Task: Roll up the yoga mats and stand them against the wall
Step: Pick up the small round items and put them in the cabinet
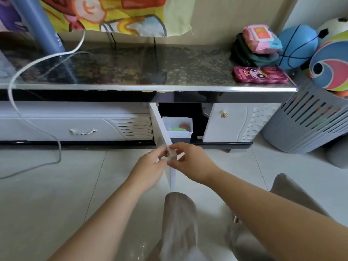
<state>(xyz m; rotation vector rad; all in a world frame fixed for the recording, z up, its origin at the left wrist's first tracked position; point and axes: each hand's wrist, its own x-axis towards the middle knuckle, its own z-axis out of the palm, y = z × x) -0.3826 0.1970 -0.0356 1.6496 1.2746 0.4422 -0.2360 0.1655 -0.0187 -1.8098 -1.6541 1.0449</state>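
white lacquered cabinet door (161,127), swung open toward the viewer, its free edge pinched from both sides: left hand (148,166) with fingertips curled onto the near face, right hand (192,162) with thumb and fingers closed narrow on the same edge, neither holding anything else. task item: no flat mat in view; the only candidate is a blue-grey roll (37,23) at upper left, standing tilted on the stone-patterned top (131,68) and leaning back toward the wall and the printed cloth (116,14), well apart from both hands. judged risks: fingers wrapped over the door edge could be nipped against the frame if the door is pushed home without letting go first; the door's lower corner sits just beside the grey-trousered knee (178,223) and could knock it on a wider swing; the roll, tilted on a glossy surface, could slide or topple if the unit is jolted. other contents: white bin (178,129) inside the open compartment, small items in it too blurred to name; second door (226,121) ajar to the right; white cable (17,110) looping off the top onto the tile floor (56,185), a snag hazard for feet; grey slotted basket (301,125) of balls crowding the right end; pink case (260,74) and folded fabric on the top.
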